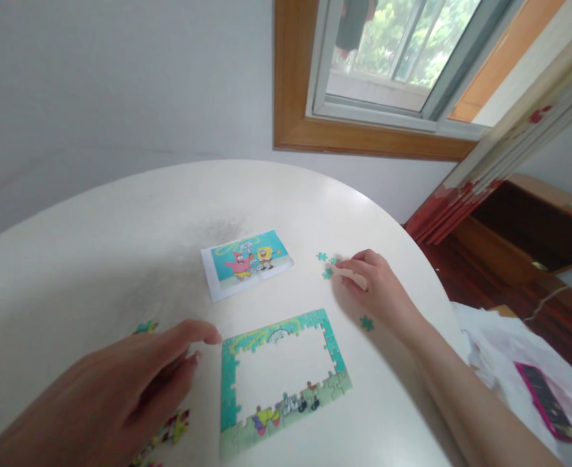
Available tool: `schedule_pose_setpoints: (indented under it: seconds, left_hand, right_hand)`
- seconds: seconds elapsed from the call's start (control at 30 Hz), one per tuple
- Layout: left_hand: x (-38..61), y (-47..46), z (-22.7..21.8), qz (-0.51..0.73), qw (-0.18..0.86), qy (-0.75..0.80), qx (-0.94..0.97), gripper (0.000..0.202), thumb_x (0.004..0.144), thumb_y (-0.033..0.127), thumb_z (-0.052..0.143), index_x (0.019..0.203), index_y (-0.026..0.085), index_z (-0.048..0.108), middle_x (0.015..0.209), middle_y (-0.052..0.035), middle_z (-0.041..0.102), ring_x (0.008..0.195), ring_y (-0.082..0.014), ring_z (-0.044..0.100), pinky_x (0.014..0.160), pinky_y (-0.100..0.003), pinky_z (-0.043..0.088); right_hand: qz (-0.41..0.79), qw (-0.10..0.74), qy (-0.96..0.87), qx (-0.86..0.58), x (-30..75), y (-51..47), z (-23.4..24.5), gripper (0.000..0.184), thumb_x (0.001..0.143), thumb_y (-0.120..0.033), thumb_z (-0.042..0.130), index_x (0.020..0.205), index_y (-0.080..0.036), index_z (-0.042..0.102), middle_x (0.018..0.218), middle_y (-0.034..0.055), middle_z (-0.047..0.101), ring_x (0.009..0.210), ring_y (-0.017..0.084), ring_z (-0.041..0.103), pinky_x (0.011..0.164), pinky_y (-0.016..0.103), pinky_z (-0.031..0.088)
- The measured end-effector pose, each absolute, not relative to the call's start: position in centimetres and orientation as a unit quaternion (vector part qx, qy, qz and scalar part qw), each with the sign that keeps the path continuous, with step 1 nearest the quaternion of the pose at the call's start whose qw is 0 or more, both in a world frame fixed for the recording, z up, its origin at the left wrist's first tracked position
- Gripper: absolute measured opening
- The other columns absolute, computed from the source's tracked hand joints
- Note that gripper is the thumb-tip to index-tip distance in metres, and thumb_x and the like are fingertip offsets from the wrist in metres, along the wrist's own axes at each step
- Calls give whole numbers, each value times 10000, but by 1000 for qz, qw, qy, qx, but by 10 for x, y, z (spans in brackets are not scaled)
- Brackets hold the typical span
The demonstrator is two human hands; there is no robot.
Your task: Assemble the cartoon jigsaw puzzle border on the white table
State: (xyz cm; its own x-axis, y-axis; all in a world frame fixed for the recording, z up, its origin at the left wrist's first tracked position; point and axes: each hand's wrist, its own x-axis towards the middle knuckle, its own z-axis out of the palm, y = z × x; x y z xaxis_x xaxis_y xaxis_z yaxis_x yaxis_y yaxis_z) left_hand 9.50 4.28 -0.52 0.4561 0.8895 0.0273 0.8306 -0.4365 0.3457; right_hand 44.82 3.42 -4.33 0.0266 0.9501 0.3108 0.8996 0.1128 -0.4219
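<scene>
A jigsaw puzzle (pixel 228 389) lies on the white table with its border joined and its middle bare; cartoon legs show along the lower edge. My left hand (pixel 115 383) hovers at its left side, index finger and thumb apart, nothing visible between them. Loose multicoloured pieces (pixel 174 427) lie partly hidden under that hand, with a teal piece (pixel 146 327) just beyond it. To the right of the puzzle, my right hand (pixel 381 288) has its index fingertip at a small teal piece (pixel 335 261), thumb held apart. Two more teal pieces (pixel 327 274) lie beside that fingertip.
A printed cartoon picture (pixel 251 259) lies behind the puzzle. One teal piece (pixel 366 323) sits near my right wrist. The round table (pixel 169 201) ends near the wall. A pink-edged phone (pixel 547 402) rests on white plastic at the right. A window (pixel 378 58) is behind.
</scene>
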Motion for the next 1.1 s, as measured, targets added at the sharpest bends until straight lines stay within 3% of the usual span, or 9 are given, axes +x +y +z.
schedule_pose_setpoints:
  seconds: [0.2,0.33,0.53,0.7,0.9,1.1]
  left_hand:
    - [96,41,-4,111,146,506,843,327,933,434,327,945,324,634,507,64,544,444,-165,502,554,-284,383]
    - [96,41,-4,120,145,500,845,326,933,416,327,947,324,639,520,64,557,448,-161,499,569,-284,399]
    - [98,40,0,117,143,489,852,334,937,384,329,967,300,651,536,65,561,464,-147,495,579,-270,408]
    - [97,41,2,105,150,466,865,344,956,346,334,1030,281,664,657,39,647,557,-150,569,606,-267,430]
    - [94,45,2,83,156,429,886,341,954,296,354,1090,279,666,707,30,682,602,-152,611,592,-256,437]
    - [92,45,2,84,165,413,892,325,954,278,384,1110,266,669,746,22,708,628,-149,630,603,-253,446]
  right_hand:
    - [6,263,-691,-673,441,40,-54,257,896,-250,606,1082,-191,773,1037,142,647,941,286,592,891,486,502]
    - [-4,261,-696,-668,438,42,-55,201,877,-291,661,1037,-254,778,1018,105,641,941,268,585,892,465,501]
    - [4,274,-699,-661,438,44,-56,112,847,-284,701,926,-256,776,954,91,646,894,260,594,852,443,502]
    - [50,298,-695,-653,440,45,-58,86,853,-285,681,839,-240,753,891,74,654,874,246,612,823,404,500]
    - [10,260,-711,-653,443,43,-56,218,841,-294,690,1045,-246,746,1017,102,661,947,284,594,885,464,480]
    - [22,255,-712,-654,446,46,-58,108,842,-305,698,912,-251,760,955,83,657,911,265,594,862,432,477]
